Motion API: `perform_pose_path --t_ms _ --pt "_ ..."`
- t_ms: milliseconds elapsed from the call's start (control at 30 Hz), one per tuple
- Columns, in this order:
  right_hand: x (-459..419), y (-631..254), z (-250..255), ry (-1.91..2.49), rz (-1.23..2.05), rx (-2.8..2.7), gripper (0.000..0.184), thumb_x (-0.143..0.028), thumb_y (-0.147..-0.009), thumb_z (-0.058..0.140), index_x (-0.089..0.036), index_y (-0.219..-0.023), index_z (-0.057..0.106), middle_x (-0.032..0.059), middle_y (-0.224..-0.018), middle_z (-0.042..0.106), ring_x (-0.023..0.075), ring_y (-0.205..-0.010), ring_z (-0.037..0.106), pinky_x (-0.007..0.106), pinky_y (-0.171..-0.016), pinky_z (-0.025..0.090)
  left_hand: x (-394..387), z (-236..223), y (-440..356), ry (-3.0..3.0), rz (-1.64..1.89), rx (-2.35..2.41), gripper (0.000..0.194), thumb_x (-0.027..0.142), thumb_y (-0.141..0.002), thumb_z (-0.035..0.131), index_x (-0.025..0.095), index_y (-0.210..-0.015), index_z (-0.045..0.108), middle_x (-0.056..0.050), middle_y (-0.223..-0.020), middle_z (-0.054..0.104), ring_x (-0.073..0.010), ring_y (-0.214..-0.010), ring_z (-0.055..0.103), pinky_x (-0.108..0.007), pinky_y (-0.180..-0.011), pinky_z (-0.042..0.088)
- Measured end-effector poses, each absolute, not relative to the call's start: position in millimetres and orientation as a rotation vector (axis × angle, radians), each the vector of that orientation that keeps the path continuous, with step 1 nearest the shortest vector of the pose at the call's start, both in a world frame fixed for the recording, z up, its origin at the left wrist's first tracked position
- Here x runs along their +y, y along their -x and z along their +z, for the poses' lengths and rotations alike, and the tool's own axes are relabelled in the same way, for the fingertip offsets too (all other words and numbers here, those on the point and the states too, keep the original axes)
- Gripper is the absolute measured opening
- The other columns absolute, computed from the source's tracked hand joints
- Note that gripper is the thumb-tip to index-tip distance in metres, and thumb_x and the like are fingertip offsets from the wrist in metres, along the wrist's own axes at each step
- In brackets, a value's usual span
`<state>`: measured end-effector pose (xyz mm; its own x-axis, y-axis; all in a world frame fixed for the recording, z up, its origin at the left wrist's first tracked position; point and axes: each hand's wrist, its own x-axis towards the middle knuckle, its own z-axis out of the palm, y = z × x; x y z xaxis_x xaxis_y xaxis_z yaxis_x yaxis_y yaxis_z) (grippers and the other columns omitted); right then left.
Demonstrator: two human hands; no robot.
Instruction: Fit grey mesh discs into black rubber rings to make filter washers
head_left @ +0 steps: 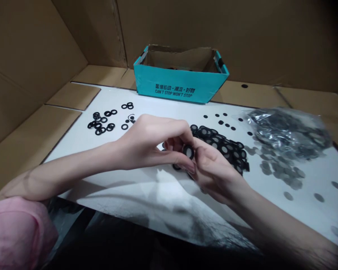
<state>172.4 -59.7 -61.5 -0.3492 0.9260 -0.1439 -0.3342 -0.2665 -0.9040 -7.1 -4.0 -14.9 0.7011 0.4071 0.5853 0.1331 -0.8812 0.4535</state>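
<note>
Between the fingertips of both hands is a small black ring with a pale grey disc in its middle [188,152]. My left hand [154,140] pinches it from the left with thumb and fingers. From the right, my right hand [211,165] has its fingers closed against the ring's edge; some of those fingertips are hidden. Just behind my right hand lies a heap of black rings with grey centres [225,148]. Beyond my left wrist sit loose black open rings [98,125].
A turquoise cardboard box [174,84] stands at the back. On the right are a clear plastic bag of dark pieces [290,129] and scattered grey discs [281,168]. Small black dots [221,122] lie beyond the heap. Cardboard walls [231,33] enclose the white table [115,195].
</note>
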Motion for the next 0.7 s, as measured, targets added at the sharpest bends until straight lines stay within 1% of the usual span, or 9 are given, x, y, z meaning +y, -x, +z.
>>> perform_pose_path --t_ms 100,267,333,400,467,533,567,633,700 --pt "-60.8 -172.6 -61.0 0.889 1.761 -1.024 0.03 -0.051 -0.075 0.072 -0.025 -0.089 0.066 0.0006 -0.078 0.054 0.0111 -0.064 0.046 0.025 -0.062 0.045 -6.2 -14.9 6.1 -2.559 1.025 0.446 0.02 0.023 -0.077 0.079 0.01 -0.078 0.065 0.0 -0.066 0.069 -0.0054 -0.056 0.062 -0.013 -0.055 0.044" --pt "-61.1 -172.7 -58.0 0.932 1.726 -1.04 0.036 -0.054 -0.071 0.074 -0.023 -0.088 0.064 -0.0004 -0.075 0.053 0.0103 -0.061 0.046 0.024 -0.06 0.046 -8.7 -15.5 4.5 -2.606 1.082 0.404 0.024 0.034 -0.084 0.071 0.01 -0.08 0.066 -0.002 -0.067 0.07 -0.007 -0.057 0.062 -0.016 -0.056 0.044" --pt "-60.8 -173.4 -59.4 0.931 1.696 -1.061 0.036 -0.053 -0.073 0.074 -0.023 -0.09 0.063 -0.0004 -0.076 0.054 0.0103 -0.061 0.048 0.024 -0.06 0.047 -8.8 -16.0 4.9 -2.635 1.116 0.407 0.022 0.034 -0.086 0.068 0.012 -0.083 0.066 -0.002 -0.069 0.07 -0.0072 -0.059 0.062 -0.016 -0.056 0.044" --pt "-60.4 -174.4 -61.5 0.933 1.628 -1.117 0.032 -0.051 -0.077 0.071 -0.024 -0.09 0.062 0.0 -0.078 0.056 0.0109 -0.064 0.051 0.025 -0.061 0.048 -8.2 -15.7 5.8 -2.669 1.134 0.431 0.02 0.034 -0.088 0.067 0.014 -0.084 0.065 -0.001 -0.071 0.07 -0.0073 -0.061 0.062 -0.016 -0.057 0.044" --pt "-59.9 -175.6 -62.2 0.939 1.471 -1.227 0.025 -0.047 -0.083 0.066 -0.024 -0.09 0.061 0.0002 -0.079 0.058 0.0117 -0.067 0.055 0.025 -0.061 0.049 -6.6 -14.4 7.0 -2.686 1.114 0.455 0.023 0.037 -0.086 0.069 0.015 -0.085 0.064 0.0 -0.072 0.069 -0.0076 -0.062 0.062 -0.017 -0.058 0.044" --pt "-59.6 -176.8 -60.0 0.978 1.207 -1.41 0.016 -0.039 -0.088 0.062 -0.023 -0.088 0.059 0.0001 -0.078 0.058 0.0121 -0.068 0.056 0.025 -0.059 0.048 -4.3 -12.7 8.2 -2.684 1.035 0.484 0.025 0.04 -0.086 0.068 0.015 -0.085 0.062 0.001 -0.07 0.067 -0.0078 -0.061 0.061 -0.017 -0.059 0.045" --pt "-59.5 -177.5 -57.9 1.002 1.05 -1.507 0.011 -0.033 -0.089 0.06 -0.023 -0.087 0.058 0.0 -0.077 0.058 0.0122 -0.068 0.056 0.025 -0.059 0.048 -3.2 -12.1 8.6 -2.685 0.992 0.504 0.024 0.038 -0.088 0.067 0.015 -0.083 0.061 0.002 -0.068 0.066 -0.0076 -0.059 0.06 -0.018 -0.058 0.044" --pt "-59.1 -178.9 -53.1 1.033 0.765 -1.651 0.005 -0.023 -0.09 0.058 -0.023 -0.085 0.057 -0.0003 -0.075 0.059 0.0122 -0.067 0.056 0.025 -0.058 0.047 -1.4 -12.1 8.6 -2.702 0.922 0.531 0.019 0.027 -0.092 0.061 0.015 -0.078 0.06 0.003 -0.064 0.063 -0.0072 -0.055 0.057 -0.018 -0.055 0.04" --pt "-58.4 -180.5 -49.2 1.041 0.596 -1.697 0.009 -0.016 -0.09 0.055 -0.024 -0.087 0.056 0.0002 -0.077 0.06 0.0126 -0.069 0.058 0.026 -0.059 0.048 -0.3 -13.8 7.7 -2.713 0.875 0.531 0.018 0.018 -0.093 0.056 0.015 -0.075 0.058 0.003 -0.062 0.063 -0.0071 -0.054 0.056 -0.018 -0.053 0.038"
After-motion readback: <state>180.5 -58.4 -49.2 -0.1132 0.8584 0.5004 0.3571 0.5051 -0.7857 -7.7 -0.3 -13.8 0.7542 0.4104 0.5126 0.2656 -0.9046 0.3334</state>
